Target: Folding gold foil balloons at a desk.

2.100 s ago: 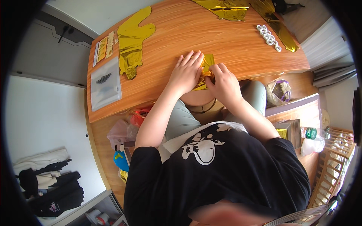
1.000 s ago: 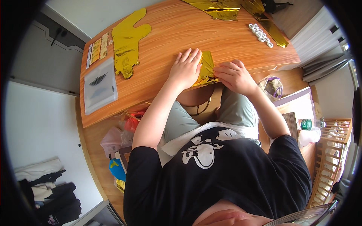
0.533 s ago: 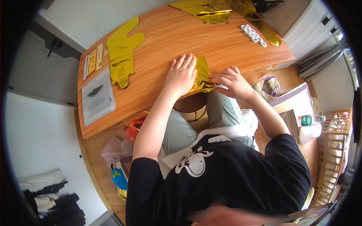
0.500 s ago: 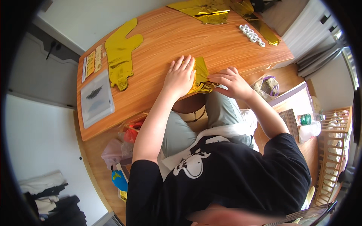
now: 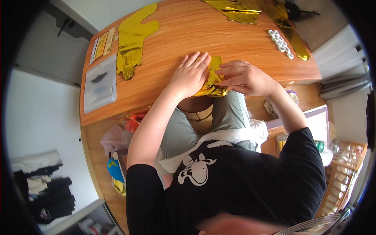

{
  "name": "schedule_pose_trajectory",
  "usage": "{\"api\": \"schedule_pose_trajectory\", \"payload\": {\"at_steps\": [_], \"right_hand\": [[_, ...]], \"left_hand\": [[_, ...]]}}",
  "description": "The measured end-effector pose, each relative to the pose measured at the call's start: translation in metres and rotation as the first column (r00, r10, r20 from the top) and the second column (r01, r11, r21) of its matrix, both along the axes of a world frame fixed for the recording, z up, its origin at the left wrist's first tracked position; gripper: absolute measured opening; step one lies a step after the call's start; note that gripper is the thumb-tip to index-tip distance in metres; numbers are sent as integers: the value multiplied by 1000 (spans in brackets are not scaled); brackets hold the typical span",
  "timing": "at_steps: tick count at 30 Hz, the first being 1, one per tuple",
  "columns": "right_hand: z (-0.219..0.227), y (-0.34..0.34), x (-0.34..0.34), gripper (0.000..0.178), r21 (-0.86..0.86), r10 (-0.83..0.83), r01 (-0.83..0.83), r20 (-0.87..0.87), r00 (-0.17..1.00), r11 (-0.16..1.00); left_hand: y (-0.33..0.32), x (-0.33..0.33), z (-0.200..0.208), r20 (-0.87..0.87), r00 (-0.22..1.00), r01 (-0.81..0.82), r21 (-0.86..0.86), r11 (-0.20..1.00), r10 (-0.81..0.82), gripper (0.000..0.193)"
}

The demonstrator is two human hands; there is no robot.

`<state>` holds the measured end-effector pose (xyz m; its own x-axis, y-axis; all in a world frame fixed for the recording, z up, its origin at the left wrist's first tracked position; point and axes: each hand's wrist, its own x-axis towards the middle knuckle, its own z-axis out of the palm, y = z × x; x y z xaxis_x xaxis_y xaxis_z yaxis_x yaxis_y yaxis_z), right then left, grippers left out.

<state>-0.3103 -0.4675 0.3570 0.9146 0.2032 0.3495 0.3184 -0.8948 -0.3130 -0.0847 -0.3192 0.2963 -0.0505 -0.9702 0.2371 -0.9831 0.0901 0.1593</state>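
Note:
A folded gold foil balloon (image 5: 215, 61) lies at the table's near edge, its crumpled lower end reaching to the rim. My left hand (image 5: 192, 74) is spread flat over the balloon's left side and covers part of it. From the right, my right hand (image 5: 246, 78) reaches in with loosely bent fingers set apart, their tips against the balloon's right side. Whether they pinch any foil is hard to see. Left of my hands lies another flat gold foil balloon (image 5: 133, 39), spread out.
The wooden table (image 5: 168, 51) also bears a clear plastic sleeve (image 5: 100, 92) and printed cards (image 5: 102, 44) at left. White rings (image 5: 281, 44) lie at right, near more gold foil (image 5: 243, 15) along the far edge. Bags (image 5: 117, 137) sit on the floor below.
The view has shifted, so the table appears higher and farther right. My right fingers have lifted slightly and lie farther over the balloon. My left hand stays flat on it.

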Motion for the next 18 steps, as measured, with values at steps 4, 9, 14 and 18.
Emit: {"api": "schedule_pose_trajectory", "payload": {"at_steps": [4, 9, 14, 18], "right_hand": [[-4, -7, 4, 39, 90, 92, -89, -38, 995, 992], [-24, -17, 8, 33, 104, 149, -150, 18, 989, 983], [-19, -9, 15, 25, 102, 83, -97, 132, 988, 990], [-26, 4, 18, 15, 273, -33, -1, 121, 992, 962]], "left_hand": [[1, -1, 4, 10, 1000, -29, 12, 1000, 29, 55], [1, -5, 12, 6, 1000, -10, 10, 1000, 10, 55], [1, -8, 16, 18, 1000, -16, 44, 999, 15, 57], [2, -13, 22, -45, 998, -31, 94, 995, 36, 56]]}}
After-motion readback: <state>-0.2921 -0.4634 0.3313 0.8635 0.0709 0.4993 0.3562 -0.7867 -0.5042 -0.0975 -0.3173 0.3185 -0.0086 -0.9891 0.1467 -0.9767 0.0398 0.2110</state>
